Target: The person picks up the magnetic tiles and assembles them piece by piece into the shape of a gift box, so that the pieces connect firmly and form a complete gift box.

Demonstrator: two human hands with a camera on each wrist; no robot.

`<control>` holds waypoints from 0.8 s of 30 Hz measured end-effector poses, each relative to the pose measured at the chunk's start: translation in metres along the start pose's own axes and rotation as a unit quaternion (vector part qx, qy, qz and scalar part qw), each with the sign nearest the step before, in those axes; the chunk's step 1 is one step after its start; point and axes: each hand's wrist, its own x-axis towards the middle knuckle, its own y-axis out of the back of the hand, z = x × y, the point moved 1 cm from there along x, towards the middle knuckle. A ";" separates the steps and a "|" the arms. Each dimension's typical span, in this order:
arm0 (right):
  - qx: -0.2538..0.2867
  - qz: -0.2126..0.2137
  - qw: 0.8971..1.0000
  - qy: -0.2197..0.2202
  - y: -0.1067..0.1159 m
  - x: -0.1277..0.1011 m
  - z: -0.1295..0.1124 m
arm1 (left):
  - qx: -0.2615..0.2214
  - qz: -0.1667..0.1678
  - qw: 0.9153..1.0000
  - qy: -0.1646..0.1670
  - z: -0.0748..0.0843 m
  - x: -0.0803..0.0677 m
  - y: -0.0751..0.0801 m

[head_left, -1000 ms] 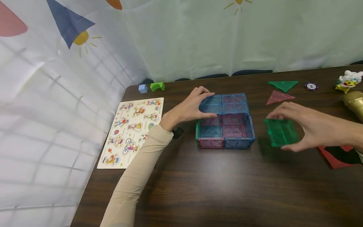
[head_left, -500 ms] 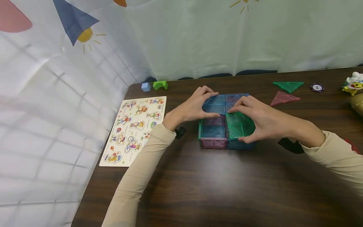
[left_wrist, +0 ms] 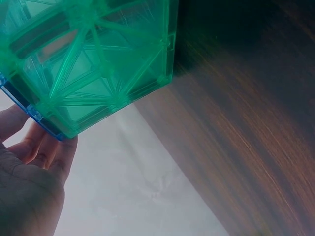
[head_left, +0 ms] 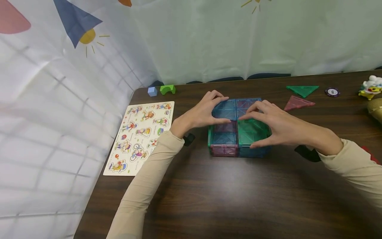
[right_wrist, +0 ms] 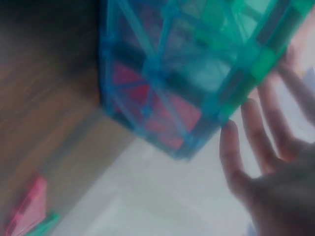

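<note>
A low box of see-through magnetic tiles point(head_left: 224, 150) stands mid-table, with pink and blue front walls and a green left side. My left hand point(head_left: 203, 111) reaches over its back left part, fingers at the far edge and thumb at the near edge of a blue magnetic tile point(head_left: 224, 111) on top. My right hand point(head_left: 283, 126) holds a green magnetic tile point(head_left: 250, 132) by opposite edges, lying over the front right quarter. Through the open front left quarter, pink and blue tiles show. In the right wrist view, fingertips point(right_wrist: 230, 130) are right at the box's upper edge.
A wooden picture puzzle board point(head_left: 140, 132) lies left of the box. Behind it are a blue cube point(head_left: 152, 91) and a green arch block point(head_left: 167, 89). Green point(head_left: 302, 90) and pink triangle tiles point(head_left: 297, 103), a poker chip point(head_left: 332, 92) and a white figurine point(head_left: 371, 87) lie right.
My right hand has brought the green tile left from beside the box onto its front right quarter, where it now lies flatter. The left hand keeps its place on the box.
</note>
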 end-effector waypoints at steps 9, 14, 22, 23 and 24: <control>0.003 0.002 0.994 -0.105 0.037 -0.056 0.031 | 0.002 0.001 1.000 0.001 0.002 0.000 -0.002; -0.061 -0.065 0.970 -0.227 0.049 -0.123 0.069 | 0.008 -0.002 1.000 0.005 0.003 -0.001 -0.001; -0.086 -0.076 0.957 -0.268 0.046 -0.237 0.123 | 0.012 0.000 1.000 0.004 0.001 -0.002 -0.001; -0.093 -0.083 0.957 -0.263 0.045 -0.246 0.125 | 0.012 -0.001 1.000 0.004 0.002 -0.002 -0.001; -0.101 -0.089 0.958 -0.254 0.044 -0.254 0.128 | 0.013 -0.001 1.000 0.005 0.002 -0.003 -0.001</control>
